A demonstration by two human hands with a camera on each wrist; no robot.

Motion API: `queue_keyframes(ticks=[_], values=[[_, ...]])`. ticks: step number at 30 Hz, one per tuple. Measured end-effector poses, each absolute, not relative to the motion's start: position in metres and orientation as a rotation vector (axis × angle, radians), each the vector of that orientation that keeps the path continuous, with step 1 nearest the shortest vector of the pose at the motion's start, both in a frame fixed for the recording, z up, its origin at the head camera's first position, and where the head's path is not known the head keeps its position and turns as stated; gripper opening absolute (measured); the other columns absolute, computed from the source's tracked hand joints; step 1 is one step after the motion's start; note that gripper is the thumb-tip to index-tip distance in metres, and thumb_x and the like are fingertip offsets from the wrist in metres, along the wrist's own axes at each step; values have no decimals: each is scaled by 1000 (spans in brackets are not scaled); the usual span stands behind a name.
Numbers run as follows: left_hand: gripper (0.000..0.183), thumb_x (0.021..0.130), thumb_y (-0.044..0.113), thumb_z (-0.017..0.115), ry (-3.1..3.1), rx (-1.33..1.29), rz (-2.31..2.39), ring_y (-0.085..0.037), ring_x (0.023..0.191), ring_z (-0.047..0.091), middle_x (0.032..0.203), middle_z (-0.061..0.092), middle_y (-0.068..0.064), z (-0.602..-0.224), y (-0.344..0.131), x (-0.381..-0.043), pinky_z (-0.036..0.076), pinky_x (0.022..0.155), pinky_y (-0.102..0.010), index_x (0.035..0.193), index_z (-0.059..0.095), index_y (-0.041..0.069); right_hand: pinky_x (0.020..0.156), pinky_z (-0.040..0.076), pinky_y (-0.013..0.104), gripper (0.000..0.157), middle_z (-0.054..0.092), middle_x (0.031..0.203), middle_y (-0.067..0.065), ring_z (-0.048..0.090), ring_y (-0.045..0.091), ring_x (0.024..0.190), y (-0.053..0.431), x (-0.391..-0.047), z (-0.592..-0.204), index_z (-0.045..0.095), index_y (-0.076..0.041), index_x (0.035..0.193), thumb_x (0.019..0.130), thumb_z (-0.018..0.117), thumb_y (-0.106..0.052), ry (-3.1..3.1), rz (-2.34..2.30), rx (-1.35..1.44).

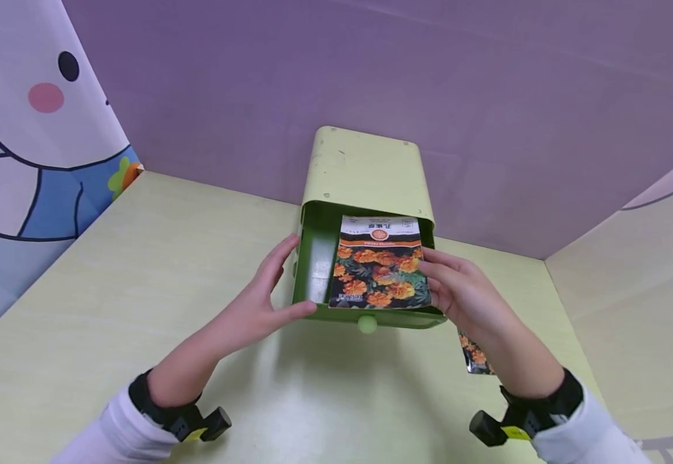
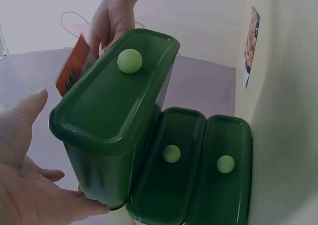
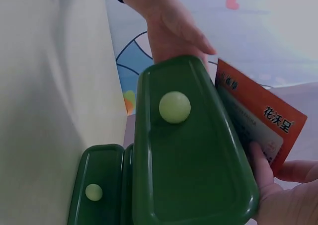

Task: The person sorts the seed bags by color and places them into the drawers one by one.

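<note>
A marigold seed packet [image 1: 380, 264], with orange flowers on its face, lies slantwise over the pulled-out top drawer [image 1: 313, 283]. My right hand [image 1: 470, 293] pinches its right edge between thumb and fingers; the right wrist view shows the packet's orange back [image 3: 266, 113]. Beside the drawer's left wall is my left hand [image 1: 252, 316], thumb and fingers spread. In the left wrist view, a fingertip of that left hand [image 2: 35, 185] reaches the drawer's side. The drawer belongs to a small cream cabinet [image 1: 368, 167] with green drawer fronts and round pale-green knobs.
Another marigold packet [image 1: 476, 353] lies on the pale table [image 1: 139, 277], partly hidden by my right wrist. Behind the cabinet rises a purple wall [image 1: 371, 71]. Two lower drawers [image 2: 166, 175] look pushed in. A cartoon-printed panel [image 1: 29, 142] stands at left.
</note>
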State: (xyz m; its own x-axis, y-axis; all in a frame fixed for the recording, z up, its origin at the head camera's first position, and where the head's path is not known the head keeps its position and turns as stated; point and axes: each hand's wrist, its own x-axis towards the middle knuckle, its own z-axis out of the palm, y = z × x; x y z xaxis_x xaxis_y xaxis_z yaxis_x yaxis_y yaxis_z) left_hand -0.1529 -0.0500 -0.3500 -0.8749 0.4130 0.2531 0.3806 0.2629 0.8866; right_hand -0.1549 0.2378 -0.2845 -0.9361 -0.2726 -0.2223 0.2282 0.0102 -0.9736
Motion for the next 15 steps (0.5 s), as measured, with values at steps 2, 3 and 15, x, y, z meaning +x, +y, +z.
queue_keyframes(ticks=[2,3,15], values=[[92,82,20,70,2474,794,1715,-27,139,4,155,4,-13,-350,-48,-153,15,112,-55,148,6,11,70,55,14,63,57,112,3,63,6,91,235,-161,-284,14,9,144,96,49,-14,1946,-1983,-72],[93,82,20,70,2471,799,1716,-27,139,4,155,4,-13,-350,-48,-153,15,112,-55,148,6,11,70,55,14,62,55,114,4,63,6,90,234,-164,-285,14,8,144,96,48,-13,1947,-1977,-81],[97,80,18,72,2415,775,1763,-30,139,5,154,2,-16,-354,-44,-155,14,112,-54,148,3,7,77,53,15,56,31,144,28,58,7,100,225,-186,-295,12,5,145,98,39,-9,1996,-1876,-126]])
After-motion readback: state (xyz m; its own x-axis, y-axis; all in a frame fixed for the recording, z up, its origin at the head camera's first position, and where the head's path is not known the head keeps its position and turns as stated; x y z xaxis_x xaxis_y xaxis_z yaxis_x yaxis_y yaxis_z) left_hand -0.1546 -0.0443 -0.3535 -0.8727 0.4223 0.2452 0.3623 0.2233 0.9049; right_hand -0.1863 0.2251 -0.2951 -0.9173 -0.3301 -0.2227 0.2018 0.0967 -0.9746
